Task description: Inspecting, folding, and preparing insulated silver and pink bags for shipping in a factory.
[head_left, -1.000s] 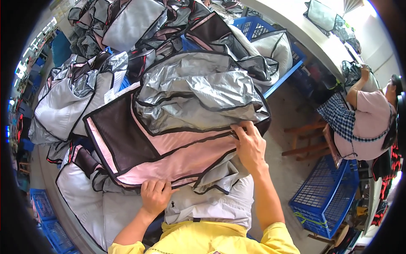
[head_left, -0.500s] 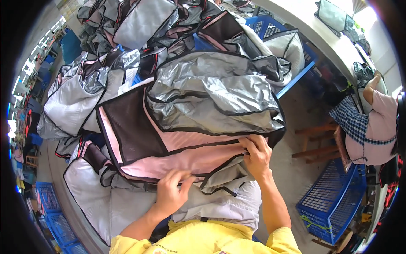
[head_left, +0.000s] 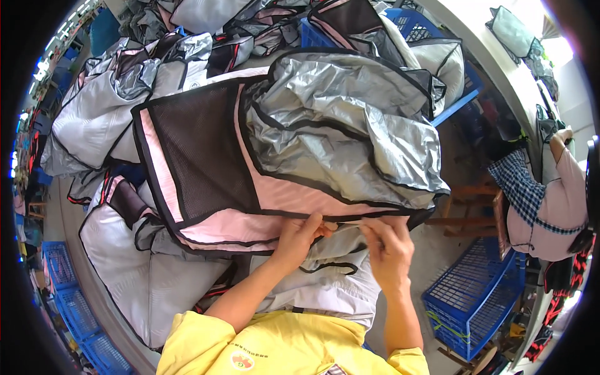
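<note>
Lying over a pale padded piece [head_left: 150,281], the pink-and-silver bag [head_left: 294,150] is being worked along its near edge, apparently midway. Black trim [head_left: 156,187] is already bordering its panels; what is left cannot be told. That edge is seemingly being pinched by the 2 hands, left [head_left: 295,242] and right [head_left: 391,249], fingers drawn together.

Sewn piece [head_left: 289,196], one, spread open and slightly aslant before me: pink fabric with black-bound edges. Dark mesh panel [head_left: 203,150]: roughly rectangular, lying flat. Silver sheet [head_left: 337,109]: shiny, crumpled, black-bound, right of the mesh panel. Pink strips [head_left: 228,229]: left of and below the mesh panel.
</note>
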Action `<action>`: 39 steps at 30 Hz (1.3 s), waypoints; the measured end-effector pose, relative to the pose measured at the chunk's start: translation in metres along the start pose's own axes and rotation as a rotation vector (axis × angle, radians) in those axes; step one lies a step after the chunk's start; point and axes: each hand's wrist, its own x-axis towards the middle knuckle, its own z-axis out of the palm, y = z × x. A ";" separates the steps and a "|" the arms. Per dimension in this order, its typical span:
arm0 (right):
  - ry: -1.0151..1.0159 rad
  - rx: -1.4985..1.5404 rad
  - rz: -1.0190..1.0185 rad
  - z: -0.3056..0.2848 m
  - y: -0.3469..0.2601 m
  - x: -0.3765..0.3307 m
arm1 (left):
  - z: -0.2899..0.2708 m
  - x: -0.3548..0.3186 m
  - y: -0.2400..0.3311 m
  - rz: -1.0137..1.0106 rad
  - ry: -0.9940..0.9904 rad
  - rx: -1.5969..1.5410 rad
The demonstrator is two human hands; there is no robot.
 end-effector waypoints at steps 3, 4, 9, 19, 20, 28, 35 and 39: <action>-0.090 0.039 -0.085 0.026 -0.018 0.007 | 0.003 0.003 -0.005 0.005 -0.025 -0.060; -0.120 -0.028 -0.101 0.040 -0.021 0.008 | 0.001 0.002 -0.005 0.009 -0.032 -0.075; -0.171 -0.098 -0.137 0.056 -0.029 0.012 | -0.004 0.000 0.003 -0.025 0.004 -0.023; -0.291 0.177 0.150 0.014 -0.020 -0.028 | -0.003 0.004 0.005 -0.038 0.005 -0.059; -0.216 0.113 0.138 0.011 -0.019 -0.024 | -0.002 0.005 0.005 -0.039 -0.004 -0.058; 0.144 -0.161 0.335 -0.045 0.040 -0.028 | -0.009 0.002 0.001 -0.043 -0.008 -0.164; 0.197 -0.192 0.817 -0.086 0.115 -0.088 | -0.008 0.005 0.000 -0.013 -0.027 -0.228; 0.231 -0.046 0.226 -0.055 0.067 -0.052 | -0.008 0.007 0.008 0.037 -0.078 -0.155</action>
